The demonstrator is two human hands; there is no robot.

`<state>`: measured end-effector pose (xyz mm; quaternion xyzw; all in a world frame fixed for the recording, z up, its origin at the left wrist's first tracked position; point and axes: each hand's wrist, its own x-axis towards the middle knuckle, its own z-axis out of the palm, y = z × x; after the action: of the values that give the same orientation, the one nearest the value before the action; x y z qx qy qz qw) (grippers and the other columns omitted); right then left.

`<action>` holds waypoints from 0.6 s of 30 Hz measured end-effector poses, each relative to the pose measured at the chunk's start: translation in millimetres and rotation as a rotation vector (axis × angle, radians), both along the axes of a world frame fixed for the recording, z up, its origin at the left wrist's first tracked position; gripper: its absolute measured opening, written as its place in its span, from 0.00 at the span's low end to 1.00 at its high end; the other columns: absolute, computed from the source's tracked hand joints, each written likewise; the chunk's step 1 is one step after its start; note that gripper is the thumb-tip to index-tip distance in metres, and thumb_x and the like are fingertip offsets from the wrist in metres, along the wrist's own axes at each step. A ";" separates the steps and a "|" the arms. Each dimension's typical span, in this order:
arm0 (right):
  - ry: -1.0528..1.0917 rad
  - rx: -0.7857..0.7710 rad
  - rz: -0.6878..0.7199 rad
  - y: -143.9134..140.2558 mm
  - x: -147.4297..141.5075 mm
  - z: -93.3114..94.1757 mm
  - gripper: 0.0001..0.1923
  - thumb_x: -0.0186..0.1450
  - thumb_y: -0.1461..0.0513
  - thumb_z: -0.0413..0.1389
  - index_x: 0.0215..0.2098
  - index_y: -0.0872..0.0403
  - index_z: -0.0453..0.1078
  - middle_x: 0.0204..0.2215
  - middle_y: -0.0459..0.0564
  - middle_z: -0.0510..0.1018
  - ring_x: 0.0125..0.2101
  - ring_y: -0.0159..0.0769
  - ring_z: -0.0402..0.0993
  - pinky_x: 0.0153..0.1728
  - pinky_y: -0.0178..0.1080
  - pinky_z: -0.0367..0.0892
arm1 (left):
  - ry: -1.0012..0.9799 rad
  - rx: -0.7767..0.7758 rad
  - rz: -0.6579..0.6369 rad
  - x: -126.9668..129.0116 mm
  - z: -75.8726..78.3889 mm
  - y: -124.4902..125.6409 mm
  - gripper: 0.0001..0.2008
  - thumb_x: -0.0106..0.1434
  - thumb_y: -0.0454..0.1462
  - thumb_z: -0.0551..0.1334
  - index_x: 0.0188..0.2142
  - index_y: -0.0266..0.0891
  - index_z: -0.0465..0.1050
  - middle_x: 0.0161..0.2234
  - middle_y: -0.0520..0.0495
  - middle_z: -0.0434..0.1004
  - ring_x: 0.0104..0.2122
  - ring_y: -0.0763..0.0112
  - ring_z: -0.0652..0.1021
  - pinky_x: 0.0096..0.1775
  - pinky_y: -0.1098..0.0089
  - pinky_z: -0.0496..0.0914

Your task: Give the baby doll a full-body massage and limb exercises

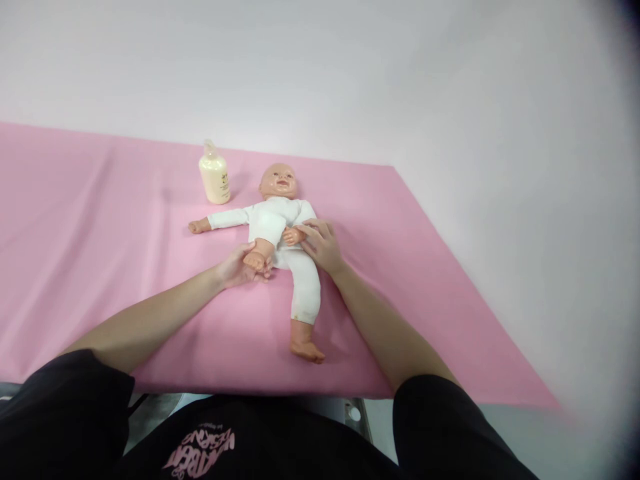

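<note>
A baby doll (273, 213) with a white cloth body lies on its back, head away from me. My left hand (240, 267) is wrapped around the doll's raised, bent leg (263, 250) near the foot, its fingers partly hidden beneath. The doll's other leg (305, 287) lies stretched toward me. On the right, my right hand (323, 247) curves against the doll's side and arm, beside its small hand (293, 235). Whether those fingers grip the arm or only rest on it is hard to see. One doll arm (230, 218) reaches out to the left.
A pale yellow pump bottle (215, 177) stands upright to the left of the doll's head. A pink cloth (400, 300) with some creases covers the table. Its near edge runs in front of my body, and a pale wall rises behind.
</note>
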<state>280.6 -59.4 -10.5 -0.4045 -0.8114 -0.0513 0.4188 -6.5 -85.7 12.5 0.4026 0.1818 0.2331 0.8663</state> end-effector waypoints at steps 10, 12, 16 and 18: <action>0.816 -0.053 -0.133 17.0 14.0 -4.4 0.30 0.66 0.48 0.61 0.61 0.49 0.62 0.57 0.57 0.71 0.55 0.44 0.74 0.52 0.48 0.75 | 0.064 0.415 -0.631 -9.9 -6.1 5.0 0.31 0.25 0.53 0.79 0.30 0.44 0.77 0.33 0.36 0.79 0.49 0.36 0.79 0.53 0.49 0.75; 0.952 -0.081 -0.139 23.0 22.2 -5.6 0.32 0.64 0.48 0.61 0.62 0.49 0.61 0.61 0.58 0.69 0.57 0.44 0.73 0.52 0.47 0.75 | 0.085 0.491 -0.543 -10.3 -8.4 11.0 0.32 0.20 0.45 0.81 0.30 0.46 0.77 0.37 0.37 0.81 0.53 0.35 0.78 0.53 0.52 0.76; 1.216 -0.224 -0.210 31.9 36.0 -10.9 0.32 0.64 0.49 0.61 0.63 0.46 0.59 0.63 0.56 0.70 0.55 0.40 0.76 0.52 0.47 0.76 | 0.144 0.377 -0.515 -14.0 -14.0 13.0 0.30 0.26 0.46 0.82 0.32 0.46 0.80 0.37 0.42 0.82 0.48 0.41 0.82 0.47 0.57 0.80; 1.362 -0.326 -0.231 36.2 41.2 -16.1 0.33 0.65 0.51 0.59 0.66 0.45 0.56 0.62 0.55 0.72 0.53 0.38 0.78 0.53 0.48 0.76 | 0.139 0.230 -0.450 -15.9 -15.1 8.8 0.28 0.33 0.50 0.82 0.34 0.44 0.82 0.35 0.43 0.82 0.44 0.44 0.84 0.42 0.59 0.82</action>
<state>321.9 -23.1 -26.6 -0.4876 -0.3183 0.2913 0.7590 -22.4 -76.9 -2.5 0.5436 0.1189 0.0258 0.8304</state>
